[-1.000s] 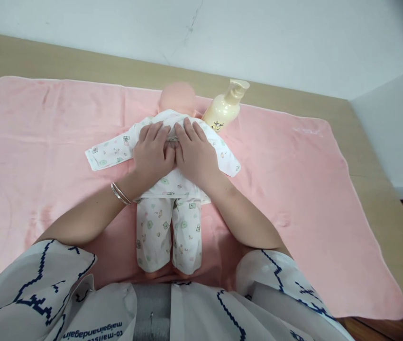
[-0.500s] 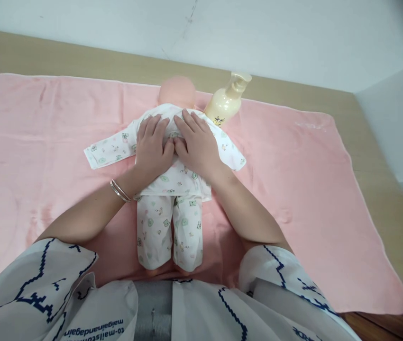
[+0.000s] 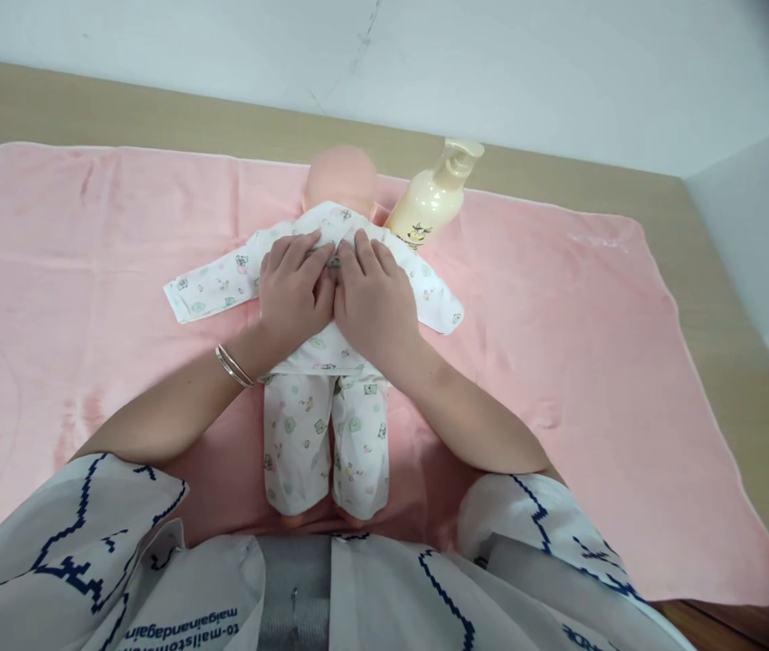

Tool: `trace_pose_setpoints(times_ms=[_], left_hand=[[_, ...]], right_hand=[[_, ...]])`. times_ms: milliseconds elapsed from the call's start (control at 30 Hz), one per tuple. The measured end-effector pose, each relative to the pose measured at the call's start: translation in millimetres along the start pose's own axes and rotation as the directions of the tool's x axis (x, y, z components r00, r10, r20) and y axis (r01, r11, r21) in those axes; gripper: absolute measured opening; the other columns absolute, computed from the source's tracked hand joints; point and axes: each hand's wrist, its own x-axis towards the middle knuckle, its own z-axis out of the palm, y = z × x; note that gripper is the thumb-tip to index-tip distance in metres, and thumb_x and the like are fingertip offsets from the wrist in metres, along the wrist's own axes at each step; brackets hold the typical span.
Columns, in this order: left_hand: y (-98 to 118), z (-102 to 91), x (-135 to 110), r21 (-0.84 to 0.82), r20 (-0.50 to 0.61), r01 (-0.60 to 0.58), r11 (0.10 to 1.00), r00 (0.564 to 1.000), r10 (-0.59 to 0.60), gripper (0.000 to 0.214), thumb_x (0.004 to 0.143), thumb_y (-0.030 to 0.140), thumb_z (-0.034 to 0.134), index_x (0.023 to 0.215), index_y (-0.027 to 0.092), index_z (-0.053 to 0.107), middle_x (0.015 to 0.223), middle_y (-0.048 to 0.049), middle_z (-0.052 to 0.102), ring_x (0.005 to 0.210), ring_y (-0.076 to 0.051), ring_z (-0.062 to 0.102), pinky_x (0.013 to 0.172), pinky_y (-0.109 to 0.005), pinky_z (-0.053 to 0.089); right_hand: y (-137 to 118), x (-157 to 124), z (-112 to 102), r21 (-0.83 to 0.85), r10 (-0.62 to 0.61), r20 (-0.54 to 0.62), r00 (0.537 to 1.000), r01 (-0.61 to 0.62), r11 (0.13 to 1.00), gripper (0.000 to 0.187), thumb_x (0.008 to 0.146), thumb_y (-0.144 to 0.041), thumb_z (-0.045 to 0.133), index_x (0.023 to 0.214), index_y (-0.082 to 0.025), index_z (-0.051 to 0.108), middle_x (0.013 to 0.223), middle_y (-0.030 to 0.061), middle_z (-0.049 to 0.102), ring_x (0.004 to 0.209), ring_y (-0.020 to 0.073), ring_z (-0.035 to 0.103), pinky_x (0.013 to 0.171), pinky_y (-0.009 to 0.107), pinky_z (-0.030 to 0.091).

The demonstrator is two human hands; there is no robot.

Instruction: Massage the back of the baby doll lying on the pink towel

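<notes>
Doll [image 3: 327,357] in a printed shirt [image 3: 336,360] and trousers [image 3: 296,443] lies on the pink cloth [image 3: 547,344], head toward the far edge of the table [image 3: 730,271], trouser legs toward the near edge, no face showing. The left hand [image 3: 295,294] and right hand [image 3: 375,298] rest palm down on what appears to be its upper back, unclenched, with nothing visibly grasped, fingers slightly bent, thumbs meeting or nearly so. The step looks like pressing or stroking there; done well, it probably wants light, even pressure, matched on both sides of the midline and spread through whole palms rather than fingertips. Loose shirt could bunch beneath the thumbs, so smooth it flat. The pump bottle [image 3: 429,199] is beside the head, near the far edge; a wide outward stroke might knock it.
</notes>
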Motion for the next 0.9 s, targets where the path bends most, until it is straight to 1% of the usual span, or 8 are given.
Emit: trace_pose_setpoints(times_ms=[67, 167, 300, 367, 500, 733, 800, 900], left_hand=[[0.3, -0.4, 0.0, -0.004, 0.007, 0.017, 1.0, 1.0, -0.017, 0.034, 0.096, 0.03, 0.045, 0.121, 0.021, 0.066, 0.132, -0.0092, 0.066, 0.125, -0.029, 0.057, 0.111, -0.05, 0.045], [-0.9, 0.6, 1.3, -0.031, 0.033, 0.04, 0.999, 0.999, -0.039, 0.037, 0.098, 0.033, 0.045, 0.129, 0.02, 0.06, 0.138, -0.0111, 0.062, 0.131, -0.03, 0.053, 0.116, -0.051, 0.04], [-2.4, 1.9, 3.2, -0.058, 0.055, 0.058, 0.997, 0.997, -0.055, 0.039, 0.1, 0.037, 0.043, 0.132, 0.019, 0.057, 0.141, -0.0127, 0.058, 0.136, -0.031, 0.049, 0.119, -0.052, 0.036], [-3.1, 2.3, 3.8, -0.062, 0.055, 0.057, 0.996, 0.997, -0.054, 0.04, 0.099, 0.037, 0.043, 0.132, 0.019, 0.057, 0.141, -0.0129, 0.058, 0.136, -0.031, 0.049, 0.119, -0.053, 0.035], [-5.4, 3.5, 4.5, -0.096, 0.057, 0.057, 0.994, 0.997, -0.052, 0.04, 0.099, 0.036, 0.042, 0.132, 0.019, 0.055, 0.14, -0.0139, 0.058, 0.136, -0.031, 0.049, 0.12, -0.055, 0.035], [-8.1, 6.3, 4.1, -0.034, 0.022, -0.019, 0.999, 1.0, 0.019, 0.038, 0.099, 0.036, 0.043, 0.13, 0.02, 0.057, 0.138, -0.0134, 0.059, 0.133, -0.031, 0.051, 0.116, -0.054, 0.04], [-5.4, 4.4, 3.3, -0.029, 0.028, -0.03, 0.999, 0.999, 0.031, 0.037, 0.098, 0.036, 0.044, 0.128, 0.019, 0.058, 0.136, -0.0138, 0.061, 0.131, -0.032, 0.053, 0.114, -0.053, 0.043], [1.1, 0.0, 1.4, -0.002, 0.027, -0.018, 1.0, 0.999, 0.019, 0.035, 0.097, 0.034, 0.045, 0.123, 0.018, 0.062, 0.128, -0.0134, 0.065, 0.123, -0.032, 0.058, 0.106, -0.052, 0.049]], right_hand=[[-0.9, -1.4, 0.4, 0.017, 0.01, -0.006, 1.0, -0.01, 1.0, 0.051, 0.099, -0.024, 0.036, 0.146, -0.007, 0.049, 0.158, 0.0205, 0.044, 0.145, 0.0372, 0.041, 0.115, 0.06, 0.041], [6.8, 4.3, 2.1, 0.04, -0.006, -0.007, 1.0, 0.006, 0.999, 0.051, 0.098, -0.025, 0.039, 0.147, -0.012, 0.048, 0.159, 0.017, 0.044, 0.146, 0.0359, 0.04, 0.117, 0.061, 0.038], [14.9, 11.0, 4.1, 0.035, -0.014, 0.003, 1.0, 0.014, 0.999, 0.054, 0.097, -0.025, 0.04, 0.149, -0.01, 0.045, 0.161, 0.0186, 0.04, 0.149, 0.036, 0.036, 0.121, 0.061, 0.033], [15.6, 11.7, 4.5, 0.022, -0.017, 0.006, 1.0, 0.017, 1.0, 0.055, 0.097, -0.025, 0.043, 0.149, -0.009, 0.045, 0.16, 0.0191, 0.041, 0.148, 0.0361, 0.036, 0.121, 0.06, 0.032], [19.1, 14.8, 5.6, 0.025, -0.048, -0.027, 0.998, 0.048, 0.999, 0.052, 0.094, -0.028, 0.047, 0.144, -0.013, 0.051, 0.158, 0.0173, 0.046, 0.145, 0.036, 0.041, 0.121, 0.061, 0.033], [31.0, 24.9, 8.9, 0.069, -0.133, 0.028, 0.991, 0.131, 0.989, 0.058, 0.092, -0.027, 0.046, 0.149, -0.017, 0.046, 0.163, 0.0121, 0.038, 0.152, 0.0332, 0.032, 0.124, 0.063, 0.026], [26.2, 21.3, 6.0, 0.075, -0.113, 0.037, 0.993, 0.11, 0.991, 0.056, 0.093, -0.026, 0.044, 0.148, -0.014, 0.047, 0.162, 0.0138, 0.04, 0.152, 0.0334, 0.033, 0.124, 0.062, 0.028], [14.5, 12.1, -0.6, 0.067, -0.043, 0.025, 0.999, 0.041, 0.997, 0.049, 0.096, -0.024, 0.04, 0.14, -0.011, 0.055, 0.155, 0.0166, 0.05, 0.148, 0.0321, 0.041, 0.121, 0.057, 0.036]])
